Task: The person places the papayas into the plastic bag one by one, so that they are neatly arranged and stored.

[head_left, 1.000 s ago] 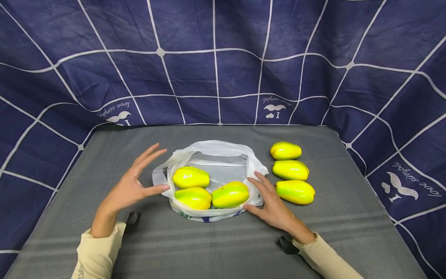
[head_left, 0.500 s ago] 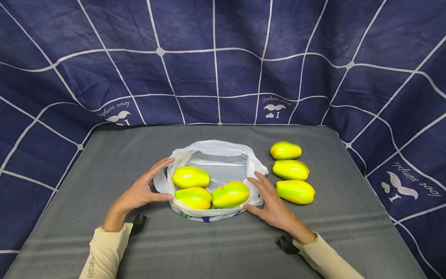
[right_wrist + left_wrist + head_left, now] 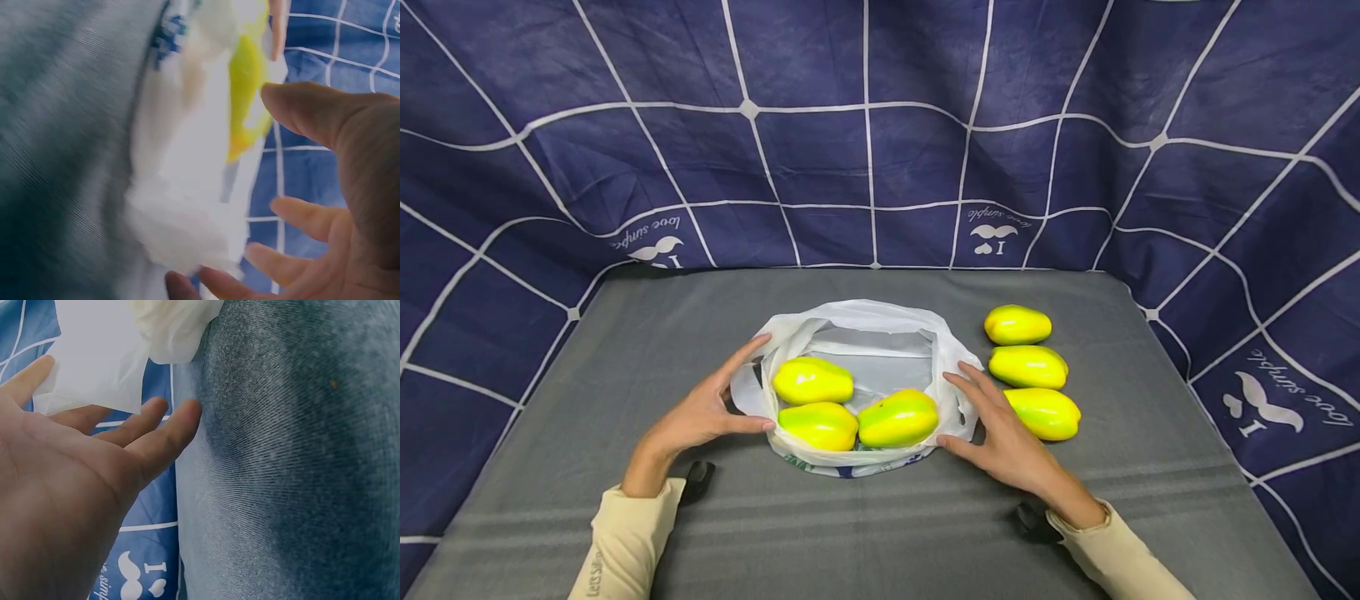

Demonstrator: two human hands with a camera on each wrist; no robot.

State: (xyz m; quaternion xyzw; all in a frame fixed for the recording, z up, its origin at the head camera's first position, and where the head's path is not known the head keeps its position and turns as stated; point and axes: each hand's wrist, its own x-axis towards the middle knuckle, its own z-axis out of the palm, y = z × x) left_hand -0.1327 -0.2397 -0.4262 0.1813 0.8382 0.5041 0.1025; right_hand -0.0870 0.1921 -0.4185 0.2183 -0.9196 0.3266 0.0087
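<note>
Open white plastic bag (image 3: 880, 317) on grey cloth-covered desk (image 3: 850, 542); three yellow-green oval fruits (image 3: 898, 418) inside, three more fruits (image 3: 1028, 367) at right. Bag flanked by left hand (image 3: 696, 417), right hand (image 3: 1003, 439); fingers (image 3: 165, 440) spread, nothing gripped. Bag seemingly being steadied; light grip likely called for.

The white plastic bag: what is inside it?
Three yellow-green fruits lie in the bag, two toward the left and one toward the right. Their undersides, and anything beneath them, are covered and cannot be seen.
</note>
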